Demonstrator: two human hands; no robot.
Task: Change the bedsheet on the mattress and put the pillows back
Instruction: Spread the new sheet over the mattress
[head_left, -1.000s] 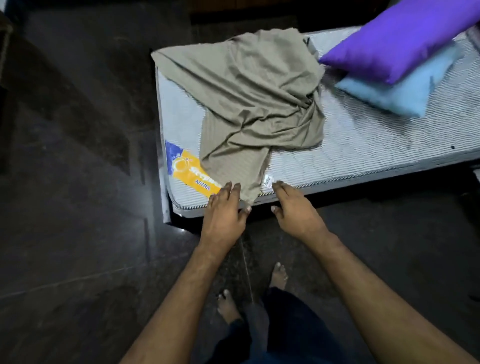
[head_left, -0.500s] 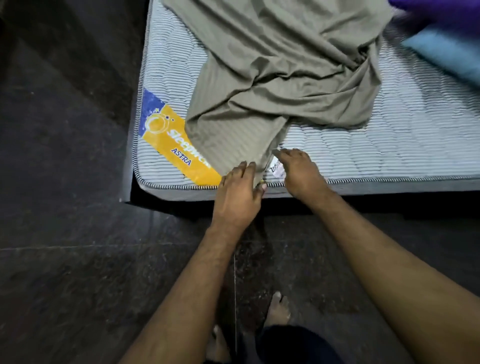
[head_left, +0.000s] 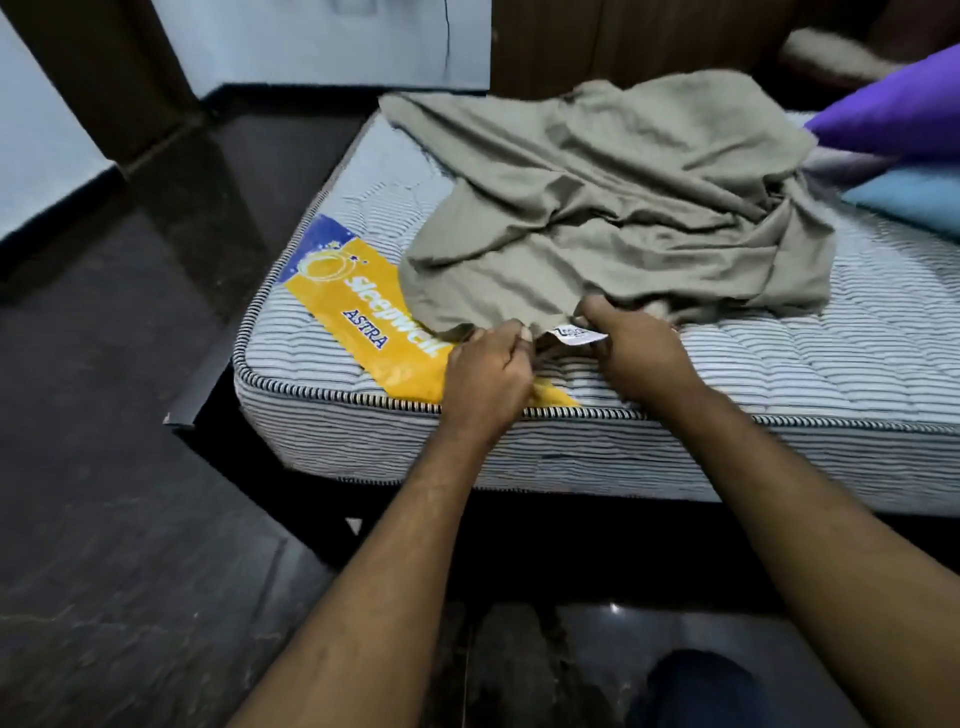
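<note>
floor (head_left: 104, 467): dark, glossy stone tiles, running around the near and left sides of the bed.
mattress (head_left: 779, 384): bare, quilted with thin grey and white stripes, edged with black-and-white piping; it lies on a dark bed frame (head_left: 208, 384) whose corner juts out at the left.
bedsheet (head_left: 613, 208): olive-grey cloth, crumpled in a loose heap on the left end of the mattress; its near edge reaches down to the two hands, and its far right folds lie against the pillows.
purple pillow (head_left: 893, 114): at the right edge of the view, on the mattress, lying over the blue one.
blue pillow (head_left: 914, 202): light blue, under and just in front of the purple pillow, partly cut off by the frame.
mattress label (head_left: 363, 317): yellow band with a blue corner and a ring-and-stars emblem, set across the near left corner of the mattress; white writing reads "sleepwell", blue writing below reads "astra"; the sheet covers its upper right part.
left hand (head_left: 488, 374): over the yellow label, fingers curled, thumb and fingertips pinching the near edge of the bedsheet.
right hand (head_left: 634, 348): just beside the left, fingers curled under the sheet's edge and gripping it.
sheet tag (head_left: 576, 333): small white tag sewn to the sheet's hem, sticking out between the two hands; its dark print is too small to read.
</note>
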